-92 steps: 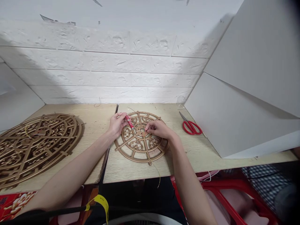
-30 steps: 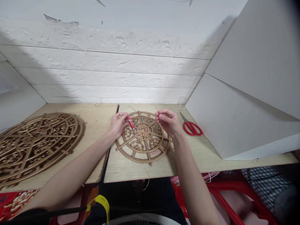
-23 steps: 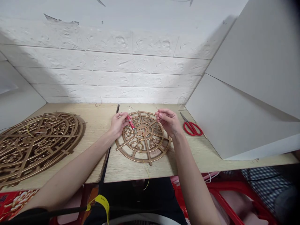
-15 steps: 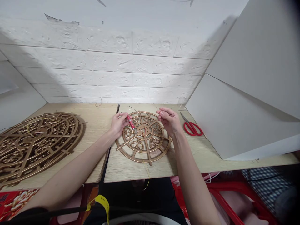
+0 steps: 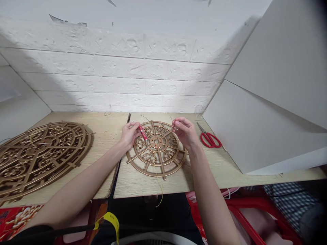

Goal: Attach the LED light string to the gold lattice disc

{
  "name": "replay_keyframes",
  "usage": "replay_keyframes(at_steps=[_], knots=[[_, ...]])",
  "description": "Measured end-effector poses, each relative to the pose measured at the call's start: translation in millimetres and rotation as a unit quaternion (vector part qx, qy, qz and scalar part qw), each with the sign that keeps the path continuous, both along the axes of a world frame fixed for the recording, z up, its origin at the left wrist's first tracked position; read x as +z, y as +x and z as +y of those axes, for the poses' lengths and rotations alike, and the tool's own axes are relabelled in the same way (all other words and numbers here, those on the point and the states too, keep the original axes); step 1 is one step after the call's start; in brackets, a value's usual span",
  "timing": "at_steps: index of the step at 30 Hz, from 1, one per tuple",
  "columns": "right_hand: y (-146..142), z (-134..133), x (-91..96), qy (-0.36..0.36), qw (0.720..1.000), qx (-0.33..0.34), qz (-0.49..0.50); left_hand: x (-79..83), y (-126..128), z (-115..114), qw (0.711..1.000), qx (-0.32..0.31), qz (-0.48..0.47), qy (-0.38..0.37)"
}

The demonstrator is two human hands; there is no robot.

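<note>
My left hand [image 5: 129, 134] is closed on a slim red tube [image 5: 143, 132], tilted with its lower end over the brass-coloured round openwork panel [image 5: 163, 169]. What kind of tube it is does not show clearly. To the right, my right hand [image 5: 185, 131] pinches a thin, light strand [image 5: 172, 127] above the far right of the panel; its exact kind is too small to tell. The panel lies flat on the table, with scrollwork between its spokes. A yellow wire [image 5: 160, 186] runs from near its centre over the table's front edge. A dark wire [image 5: 145, 118] sticks out at the back.
Red-handled scissors [image 5: 209, 139] lie right of the panel, blades pointing back. Several similar openwork panels [image 5: 76, 149] are stacked on the left. A white box-like partition [image 5: 255, 136] stands at the right, and a white brick-patterned wall [image 5: 120, 81] closes off the back.
My right hand has turned slightly, and the thin strand in its fingertips now points down and left, toward the panel, instead of up. My left hand and the tube are nearly still.
</note>
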State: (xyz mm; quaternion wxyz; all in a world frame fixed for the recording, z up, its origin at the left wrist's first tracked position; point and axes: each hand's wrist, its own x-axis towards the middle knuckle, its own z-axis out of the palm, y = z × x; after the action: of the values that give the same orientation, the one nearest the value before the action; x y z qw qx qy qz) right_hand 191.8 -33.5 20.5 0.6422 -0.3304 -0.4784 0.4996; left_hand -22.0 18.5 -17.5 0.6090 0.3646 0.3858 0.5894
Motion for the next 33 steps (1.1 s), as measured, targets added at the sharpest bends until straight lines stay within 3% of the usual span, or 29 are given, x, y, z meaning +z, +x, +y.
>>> replay_keyframes(at_steps=[9,17,33], knots=[[0.2,-0.5,1.1,-0.006,1.0,-0.009,-0.003,0.0,0.3,-0.1,1.0,0.002,-0.003,0.002],[2.4,0.1,-1.0,0.007,0.998,0.009,0.061,0.3,0.2,-0.2,1.0,0.002,-0.003,-0.002],[0.2,-2.9,1.8,-0.008,0.992,0.087,0.088,-2.2,-0.5,1.3,1.0,-0.004,-0.004,0.007]])
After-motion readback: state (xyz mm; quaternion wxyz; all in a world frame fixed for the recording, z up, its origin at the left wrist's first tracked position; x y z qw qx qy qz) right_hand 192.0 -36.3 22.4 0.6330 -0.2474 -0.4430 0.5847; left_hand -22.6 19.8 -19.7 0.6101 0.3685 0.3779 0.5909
